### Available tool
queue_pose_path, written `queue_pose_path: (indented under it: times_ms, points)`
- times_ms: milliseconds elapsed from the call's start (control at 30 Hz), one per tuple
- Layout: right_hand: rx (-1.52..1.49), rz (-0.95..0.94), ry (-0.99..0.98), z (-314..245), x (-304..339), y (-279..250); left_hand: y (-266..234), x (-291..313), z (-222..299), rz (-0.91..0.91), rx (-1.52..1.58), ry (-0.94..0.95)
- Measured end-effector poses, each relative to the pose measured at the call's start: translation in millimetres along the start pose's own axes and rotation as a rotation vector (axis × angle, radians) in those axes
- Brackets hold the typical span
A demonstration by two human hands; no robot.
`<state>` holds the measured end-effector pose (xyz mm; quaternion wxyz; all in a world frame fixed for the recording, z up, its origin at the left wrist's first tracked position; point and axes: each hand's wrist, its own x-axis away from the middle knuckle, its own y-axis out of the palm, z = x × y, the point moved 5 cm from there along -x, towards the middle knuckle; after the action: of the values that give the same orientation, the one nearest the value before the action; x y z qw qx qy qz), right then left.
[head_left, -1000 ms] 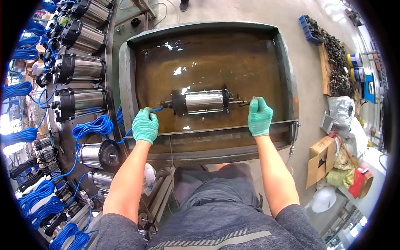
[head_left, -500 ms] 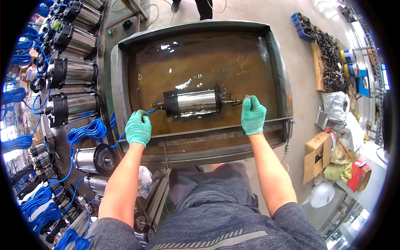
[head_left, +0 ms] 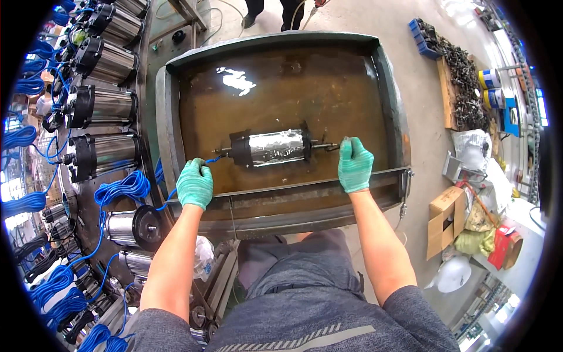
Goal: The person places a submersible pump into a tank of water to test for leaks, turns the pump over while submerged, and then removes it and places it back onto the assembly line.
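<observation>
A silver motor (head_left: 277, 146) with black end caps lies part sunk in brown water inside a metal tank (head_left: 400, 111). A metal fitting sticks out of its left end, and a thin metal shaft (head_left: 324, 145) out of its right end. My left hand (head_left: 194, 184), in a green knitted glove, is closed around a blue cable (head_left: 214, 159) running to the motor's left end. At the shaft's tip, my right hand (head_left: 355, 165), gloved alike, is closed with fingertips pinched. What those fingers hold is hidden.
A metal bar (head_left: 293, 187) crosses the tank's near side. Several silver motors (head_left: 105, 108) and coiled blue cables (head_left: 123, 186) line the left. Rightward are a pile of dark metal parts (head_left: 463, 82), a cardboard box (head_left: 446, 217) and plastic bags. Another person's legs (head_left: 290, 13) stand beyond the tank.
Bright reflections on the water have shifted, and ripples now break the shine around the motor. Both my hands have barely moved. More of the other person's legs and a hand show beyond the tank.
</observation>
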<state>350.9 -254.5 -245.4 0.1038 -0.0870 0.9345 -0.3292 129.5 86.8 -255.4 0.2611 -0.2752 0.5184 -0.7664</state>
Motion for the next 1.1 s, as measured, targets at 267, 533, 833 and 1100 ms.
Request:
queue_pose_path:
  times_ms: [267, 533, 833, 1100]
  points:
    - [-0.003, -0.016, 0.026, -1, 0, 0, -1, 1, 1, -0.007, 0.006, -0.001]
    - [0.135, -0.207, 0.158, 3, -9, 13, -2, 0, 2, -0.024, -0.008, -0.027]
    - [0.007, -0.385, 0.352, 34, -28, 21, -3, 0, 4, -0.044, -0.044, -0.046]
    - [0.392, -0.561, 0.211, 7, -42, -47, -4, 1, 4, -0.043, -0.045, -0.041]
